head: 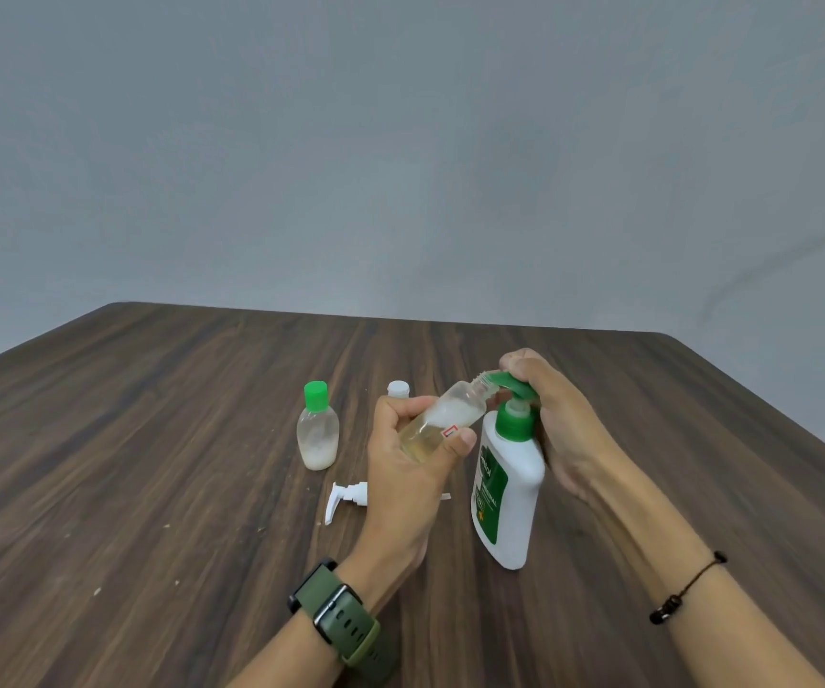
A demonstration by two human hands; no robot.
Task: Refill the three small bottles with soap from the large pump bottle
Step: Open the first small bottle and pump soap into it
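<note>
Head view is showing a wood table (152, 439) carrying everything, with the pump bottle (507, 494) standing at right of centre as the biggest item on it. The right hand (549, 414) is curling over the green pump head (512, 384), fingers wrapped round it and pressing. The left hand (410, 454) is gripping a clear bottle (443, 424) between fingers and thumb, tilting it so its open threaded neck is sitting right at the spout tip. That bottle is looking partly filled with pale liquid.

To do this well, the neck should be staying snug under the spout while the pump is going down slowly, since the mouth is narrow and soap could be running down the outside. Steadying the big bottle's base matters too, as only the pressing hand is holding it.

Behind the left hand, a green-capped bottle (318, 429) is standing apart, holding a little whitish liquid. A white-capped bottle (398, 388) is peeking out behind the fingers, mostly hidden. A white sprayer top (346, 496) is lying on the table near the left wrist, clear of the work.
</note>
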